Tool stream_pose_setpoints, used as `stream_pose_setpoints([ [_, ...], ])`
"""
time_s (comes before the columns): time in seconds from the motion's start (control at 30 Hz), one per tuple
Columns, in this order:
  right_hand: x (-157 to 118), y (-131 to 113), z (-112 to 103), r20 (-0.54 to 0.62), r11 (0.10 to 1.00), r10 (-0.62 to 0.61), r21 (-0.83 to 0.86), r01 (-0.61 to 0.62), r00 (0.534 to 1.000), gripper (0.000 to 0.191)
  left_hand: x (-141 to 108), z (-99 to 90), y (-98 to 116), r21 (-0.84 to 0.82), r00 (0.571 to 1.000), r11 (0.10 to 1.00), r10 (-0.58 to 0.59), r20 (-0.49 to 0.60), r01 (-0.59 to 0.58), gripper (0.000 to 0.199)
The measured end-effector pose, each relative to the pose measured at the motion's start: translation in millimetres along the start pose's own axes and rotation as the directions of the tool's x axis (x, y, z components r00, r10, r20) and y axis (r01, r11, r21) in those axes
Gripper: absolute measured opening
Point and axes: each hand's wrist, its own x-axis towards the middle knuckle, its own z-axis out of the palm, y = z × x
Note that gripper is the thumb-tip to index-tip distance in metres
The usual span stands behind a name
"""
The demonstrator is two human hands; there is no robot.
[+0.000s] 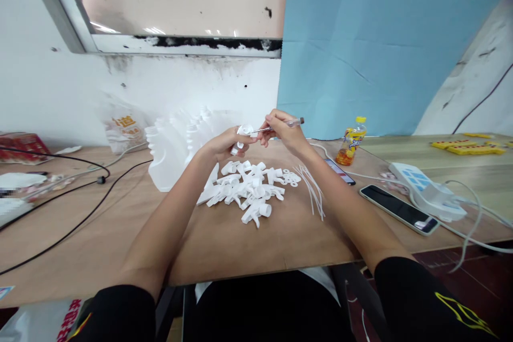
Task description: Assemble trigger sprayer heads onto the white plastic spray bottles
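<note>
My left hand (227, 142) is closed round a white spray nozzle head (245, 130), held up over the table. From the right, my right hand (282, 127) grips a thin screwdriver-like tool (295, 122) with a dark handle end; its metal tip touches or nearly touches the nozzle head. Below both hands lies a pile of white spray heads (244, 184). Small white rings (292, 177) and several thin white tubes (312, 187) are to the pile's right. Translucent white bottles (162, 163) stand behind my left forearm.
A drink bottle (351, 141), two phones, one of them dark (399, 208), and a white power strip (427, 192) with cables are on the right. Black cables (100, 179) and a plastic bag (122, 125) lie on the left. The table's front edge (256, 277) is near my body.
</note>
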Motion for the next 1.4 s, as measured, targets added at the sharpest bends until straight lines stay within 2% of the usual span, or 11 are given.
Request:
stream_pose_setpoints([
  [0.13, -3, 3, 4, 0.097, 0.919, -0.250, -0.288, 0.268, 0.963, 0.023, -2, -0.6, 4, -0.189, 0.995, 0.977, -0.103, -0.016, 0.098, 0.025],
  [0.23, -5, 4, 5, 0.166, 0.850, -0.311, -0.393, 0.352, 0.936, 0.022, -1, -1.3, 4, -0.136, 0.983, 0.981, -0.150, -0.102, 0.136, 0.028],
  [0.33, -6, 1, 1, 0.217, 0.880, -0.189, -0.396, 0.264, 0.958, 0.027, 1, -2.7, -1, 0.082, 0.973, 0.986, -0.131, -0.188, 0.149, 0.031],
  [0.47, -4, -3, -10, 0.171, 0.926, 0.052, -0.377, 0.016, 0.984, 0.028, 6, -4.7, -11, 0.377, 0.949, 0.899, -0.111, -0.294, 0.222, 0.044],
  [0.57, -2, 1, -21, 0.165, 0.944, 0.226, -0.282, -0.174, 0.960, 0.024, 8, -4.8, -18, 0.504, 0.962, 0.830, -0.133, -0.240, 0.240, 0.043],
  [0.67, -1, 13, -34, 0.217, 0.905, 0.370, -0.303, -0.298, 0.903, 0.023, 11, -4.1, -25, 0.627, 0.968, 0.739, -0.222, -0.120, 0.247, 0.038],
  [0.77, -2, 30, -49, 0.265, 0.791, 0.536, -0.489, -0.368, 0.802, 0.023, 13, -2.9, -33, 0.734, 0.915, 0.573, -0.368, -0.167, 0.365, 0.059],
  [0.93, -7, 58, -66, 0.220, 0.446, 0.861, -0.759, -0.474, 0.458, 0.035, 16, -1.6, -43, 0.746, 0.861, 0.488, -0.457, -0.225, 0.454, 0.099],
  [1.0, -8, 65, -69, 0.173, 0.347, 0.914, -0.803, -0.485, 0.367, 0.042, 17, -2.4, -45, 0.748, 0.844, 0.466, -0.484, -0.232, 0.473, 0.102],
  [1.23, -7, 73, -76, 0.167, 0.305, 0.939, -0.809, -0.502, 0.301, 0.053, 22, -10.1, -55, 0.747, 0.835, 0.466, -0.508, -0.213, 0.474, 0.109],
  [1.4, -9, 60, -83, 0.155, 0.316, 0.932, -0.793, -0.522, 0.329, 0.049, 21, -11.2, -56, 0.674, 0.825, 0.538, -0.530, -0.197, 0.506, 0.097],
])
